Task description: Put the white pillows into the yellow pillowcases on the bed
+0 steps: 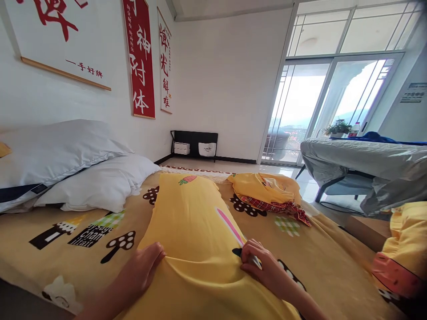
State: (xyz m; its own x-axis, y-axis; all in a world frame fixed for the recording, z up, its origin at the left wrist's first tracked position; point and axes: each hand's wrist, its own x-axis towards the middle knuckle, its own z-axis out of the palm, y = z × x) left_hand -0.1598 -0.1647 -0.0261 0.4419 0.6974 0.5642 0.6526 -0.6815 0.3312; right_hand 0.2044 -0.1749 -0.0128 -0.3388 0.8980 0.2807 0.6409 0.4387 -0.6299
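A long yellow garment (187,213) lies spread on the bed in front of me, with a small carrot print at its far end and a pink-and-white ear shape along its right side. My left hand (148,262) grips its left edge, fingers closed on the cloth. Across from it, my right hand (258,260) pinches the right edge beside a black printed patch. A slack crease runs in the cloth between both hands, and the near part drapes toward me. Its full shape is hidden, so I cannot tell what kind of clothing it is.
Folded yellow and red plaid clothes (270,191) lie farther right on the patterned bedsheet (90,266). White pillows (96,178) are piled at left. Right of the bed are a cardboard box (368,231), more yellow cloth (410,231), a chair (347,184) and a covered table (367,153).
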